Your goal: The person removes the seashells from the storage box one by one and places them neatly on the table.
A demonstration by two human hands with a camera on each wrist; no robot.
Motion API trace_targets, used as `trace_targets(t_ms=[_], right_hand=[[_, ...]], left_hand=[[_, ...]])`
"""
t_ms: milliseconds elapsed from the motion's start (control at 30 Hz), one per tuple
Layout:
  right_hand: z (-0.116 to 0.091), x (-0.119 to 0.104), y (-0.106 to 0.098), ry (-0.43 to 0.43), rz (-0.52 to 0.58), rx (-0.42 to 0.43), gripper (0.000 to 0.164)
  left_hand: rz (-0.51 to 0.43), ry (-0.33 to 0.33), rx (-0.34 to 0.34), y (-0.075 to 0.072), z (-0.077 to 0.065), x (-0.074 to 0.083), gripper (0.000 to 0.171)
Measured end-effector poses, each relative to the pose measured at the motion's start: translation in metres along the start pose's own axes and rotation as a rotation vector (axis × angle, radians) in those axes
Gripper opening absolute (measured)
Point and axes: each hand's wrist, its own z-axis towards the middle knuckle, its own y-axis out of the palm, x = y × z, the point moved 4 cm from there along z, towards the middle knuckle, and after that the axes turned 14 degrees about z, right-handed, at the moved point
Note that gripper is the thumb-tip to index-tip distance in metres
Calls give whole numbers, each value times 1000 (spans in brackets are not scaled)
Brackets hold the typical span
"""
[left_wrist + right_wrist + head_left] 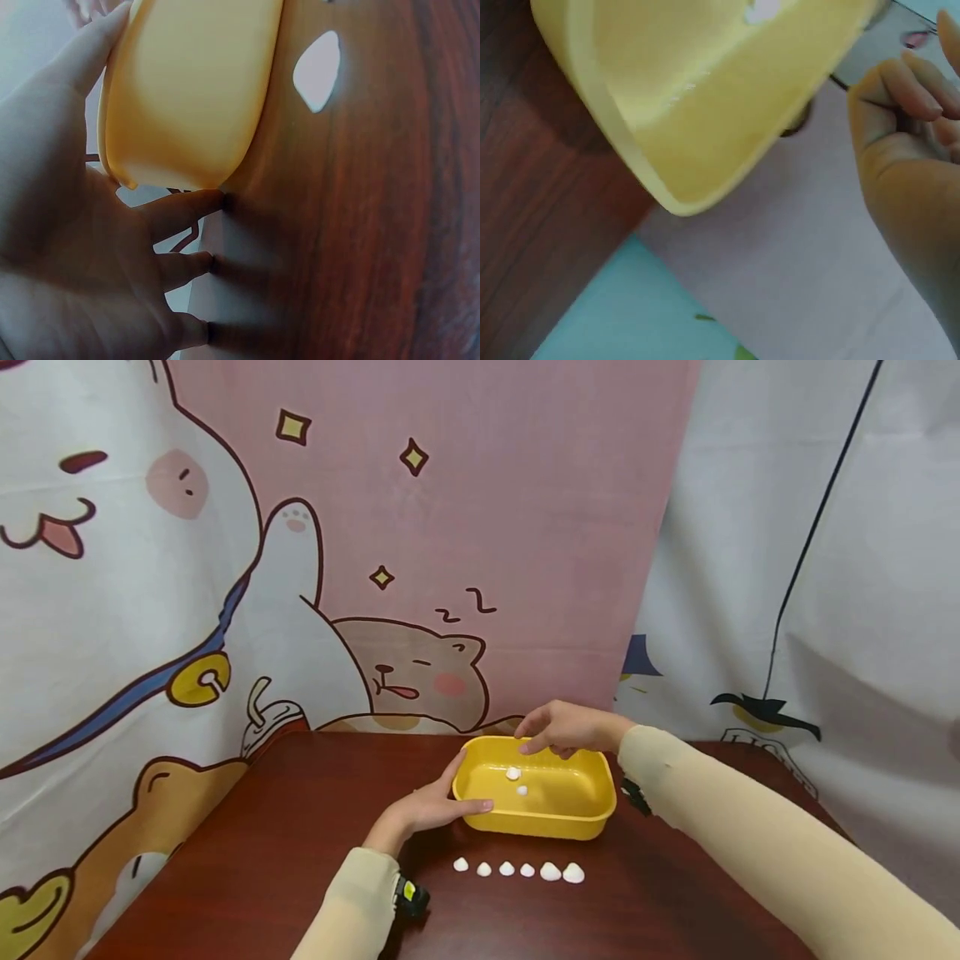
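A yellow plastic basin (536,827) stands on the table with two small white pieces, probably seashells (513,773), inside. My left hand (423,806) holds the basin's left end, its thumb over the near rim and its other fingers along the outer side. Over the far rim hovers my right hand (566,728), thumb and forefinger apart, the other fingers loosely bent. Nothing shows between its fingertips. In the right wrist view this hand (911,120) is apart from the basin wall.
A row of several white shells (507,868) lies on the dark red wooden table (322,827) in front of the basin. One shell (317,71) appears close by in the left wrist view. Behind the table hangs a cartoon-printed cloth (525,527).
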Motion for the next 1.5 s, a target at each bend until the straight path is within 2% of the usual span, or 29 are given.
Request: trace_targets(t_ms=[133, 333, 500, 667, 933, 1200, 1333, 1500], right_hand=[[20, 13, 13, -14, 7, 27, 47], [37, 31, 29, 21, 5, 52, 50], [49, 49, 32, 41, 4, 105, 43], [58, 64, 30, 47, -60, 142, 35], [68, 65, 31, 23, -96, 173, 29], [69, 68, 32, 11, -168, 191, 23], [69, 67, 32, -10, -171, 198, 18], [69, 67, 33, 25, -128, 170, 20]], left_hand=[[2, 8, -7, 2, 0, -1, 118], [15, 7, -5, 1, 0, -1, 119], [17, 3, -6, -1, 0, -2, 119], [16, 10, -14, -1, 1, -1, 118], [22, -1, -2, -4, -1, 0, 117], [14, -5, -1, -3, 2, -2, 116], [18, -1, -1, -3, 2, -2, 116], [18, -4, 1, -3, 1, -2, 116]])
